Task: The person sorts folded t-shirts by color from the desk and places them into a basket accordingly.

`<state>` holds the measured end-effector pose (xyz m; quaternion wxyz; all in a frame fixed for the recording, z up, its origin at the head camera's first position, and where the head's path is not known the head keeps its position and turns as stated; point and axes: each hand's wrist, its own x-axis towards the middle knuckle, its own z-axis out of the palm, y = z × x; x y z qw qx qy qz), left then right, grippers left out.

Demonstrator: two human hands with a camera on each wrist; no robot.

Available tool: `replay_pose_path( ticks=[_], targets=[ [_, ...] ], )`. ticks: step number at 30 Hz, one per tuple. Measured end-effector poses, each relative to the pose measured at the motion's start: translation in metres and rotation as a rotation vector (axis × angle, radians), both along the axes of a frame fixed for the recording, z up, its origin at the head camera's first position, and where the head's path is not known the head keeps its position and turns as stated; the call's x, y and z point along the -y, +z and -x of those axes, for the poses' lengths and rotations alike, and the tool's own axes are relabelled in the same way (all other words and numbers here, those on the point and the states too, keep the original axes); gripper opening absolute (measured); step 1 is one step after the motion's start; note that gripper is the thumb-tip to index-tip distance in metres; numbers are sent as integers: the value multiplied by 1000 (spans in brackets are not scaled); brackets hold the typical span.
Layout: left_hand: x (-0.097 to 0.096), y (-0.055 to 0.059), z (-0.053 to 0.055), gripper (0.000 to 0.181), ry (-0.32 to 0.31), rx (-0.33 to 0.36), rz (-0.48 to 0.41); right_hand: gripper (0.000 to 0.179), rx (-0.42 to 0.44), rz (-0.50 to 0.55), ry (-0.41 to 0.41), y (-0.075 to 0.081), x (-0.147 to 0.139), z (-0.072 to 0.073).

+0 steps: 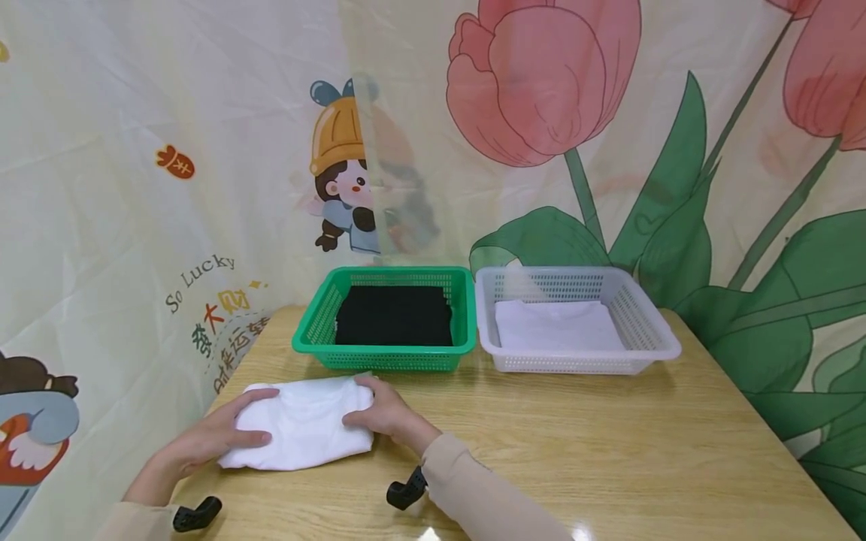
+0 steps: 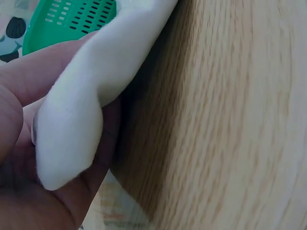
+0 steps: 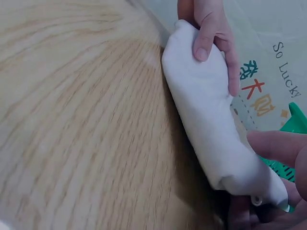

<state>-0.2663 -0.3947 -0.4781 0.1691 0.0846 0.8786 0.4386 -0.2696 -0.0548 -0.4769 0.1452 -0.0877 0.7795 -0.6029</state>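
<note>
A folded white shirt (image 1: 304, 428), with a faint curved neckline on its upper face, is held at the front left of the table. At its left end my left hand (image 1: 203, 443) grips it, thumb on top and other fingers underneath. My right hand (image 1: 389, 413) holds the opposite end, also with the thumb above. In the left wrist view the fabric edge (image 2: 72, 134) lies between thumb and curled fingers. From the right wrist, the shirt (image 3: 201, 110) looks like a thick folded bundle slightly above the wood, both hands on its ends.
Behind the shirt stands a green basket (image 1: 386, 358) with folded black cloth (image 1: 394, 315) inside. Touching distance to its right, a white basket (image 1: 568, 363) contains folded white cloth (image 1: 558, 327). The wooden table (image 1: 609, 443) meets a printed curtain (image 1: 237, 113) at the back and left.
</note>
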Motion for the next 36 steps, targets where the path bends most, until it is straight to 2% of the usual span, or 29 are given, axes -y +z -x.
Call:
replay_pose_path(
  ticks=[6,12,18,22,27,31,36],
  targets=[
    [-10,2,0,91,-11,-30,9,76,-67,-7,-18,-5,-6,5],
    [-24,4,-2,91,-18,-50,-14,80,-40,13,20,-9,-21,3],
    [-45,3,-4,92,4,-38,-21,77,-41,-3,62,-5,-52,-1],
    [-64,5,-5,90,1,-12,-54,76,-13,15,93,-5,-80,-5],
    [-94,9,-5,88,-35,-1,-101,76,26,57,119,-3,-116,-11],
    [-117,9,-4,85,-67,-14,-113,78,32,46,109,-3,-140,-17],
    [-146,4,-4,83,-83,5,-139,79,16,7,84,-2,-172,-26]
  ],
)
